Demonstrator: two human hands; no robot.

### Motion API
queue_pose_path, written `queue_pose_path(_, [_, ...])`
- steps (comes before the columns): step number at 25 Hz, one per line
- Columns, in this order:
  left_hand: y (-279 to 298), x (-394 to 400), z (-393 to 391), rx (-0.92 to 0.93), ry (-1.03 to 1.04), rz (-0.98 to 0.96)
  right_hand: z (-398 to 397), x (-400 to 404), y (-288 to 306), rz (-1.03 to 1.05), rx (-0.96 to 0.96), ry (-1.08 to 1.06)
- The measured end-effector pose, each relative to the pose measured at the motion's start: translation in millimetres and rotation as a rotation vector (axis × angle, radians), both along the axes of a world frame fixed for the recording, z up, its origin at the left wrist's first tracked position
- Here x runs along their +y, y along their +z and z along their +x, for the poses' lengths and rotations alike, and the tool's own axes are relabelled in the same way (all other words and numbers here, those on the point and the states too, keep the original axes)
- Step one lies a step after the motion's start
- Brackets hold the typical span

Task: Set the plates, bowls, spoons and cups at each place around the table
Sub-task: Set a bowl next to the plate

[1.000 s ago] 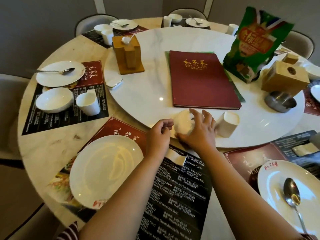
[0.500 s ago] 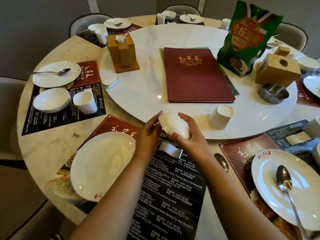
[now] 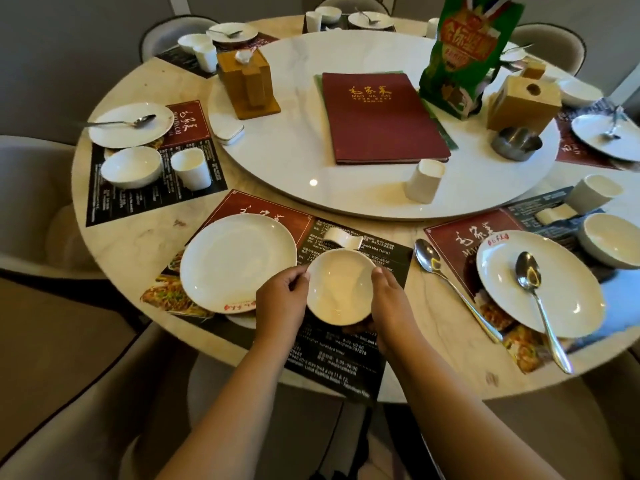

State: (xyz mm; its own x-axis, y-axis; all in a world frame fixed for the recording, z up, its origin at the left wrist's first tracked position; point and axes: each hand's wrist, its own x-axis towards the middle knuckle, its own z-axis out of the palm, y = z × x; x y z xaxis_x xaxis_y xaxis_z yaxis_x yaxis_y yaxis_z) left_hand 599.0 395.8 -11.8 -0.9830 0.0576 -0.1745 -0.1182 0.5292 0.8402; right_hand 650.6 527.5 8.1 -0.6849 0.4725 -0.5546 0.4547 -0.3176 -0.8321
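Resting upright between both hands, a small round white ceramic bowl (image 3: pixel 340 286) sits over the dark menu-printed paper placemat (image 3: pixel 346 344) at the nearest place, just right of a wide white dinner plate (image 3: pixel 238 262) on the same mat. The left hand (image 3: pixel 282 299) pinches the bowl's left rim with thumb and curled fingers; the right hand (image 3: pixel 389 303) cups its right side, fingers wrapped under the base. Whether the bowl touches the mat or hangs just above it cannot be told. Just beyond the bowl lies one small white ceramic rest (image 3: pixel 343 236).

One white cup (image 3: pixel 424 180) stands on the near edge of the round white marble turntable (image 3: pixel 294 143), well apart from the bowl. One steel spoon (image 3: pixel 450 282) lies on the bare beige table (image 3: pixel 138 247) between this place and the one to the right.

That right-hand place holds one plate with a second steel spoon (image 3: pixel 535 299) on it, one bowl (image 3: pixel 611 240) and one cup (image 3: pixel 593 194). The place to the left shows one plate with a spoon (image 3: pixel 121 123), one bowl (image 3: pixel 131 167) and one cup (image 3: pixel 191 168).

On the turntable lie one dark red menu book (image 3: pixel 381 117), one green snack bag (image 3: pixel 465 57), two tall wooden holders (image 3: pixel 247 83) and one small metal dish (image 3: pixel 515 143).
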Motion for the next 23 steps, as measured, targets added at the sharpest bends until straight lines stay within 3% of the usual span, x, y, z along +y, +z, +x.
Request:
queue_pose_path(10, [1.8, -8.2, 24.4, -0.042, -0.025, -0.070, 21.5, -5.8, 0.4, -0.034, -0.077, 0.002])
queue_pose_path(15, [1.8, -4.0, 15.0, 0.068, -0.093, -0.221, 17.3, 12.7, 0.3, 0.136, -0.163, 0.111])
queue_pose_path(20, [15.3, 48.1, -22.2, 0.114, -0.166, -0.005, -16.6, 61.6, 11.0, 0.345, 0.026, 0.069])
queue_pose_path(23, [20.9, 104.9, -51.3, -0.026, -0.171, 0.213, -55.8, 108.6, 22.6, 0.626, 0.144, 0.032])
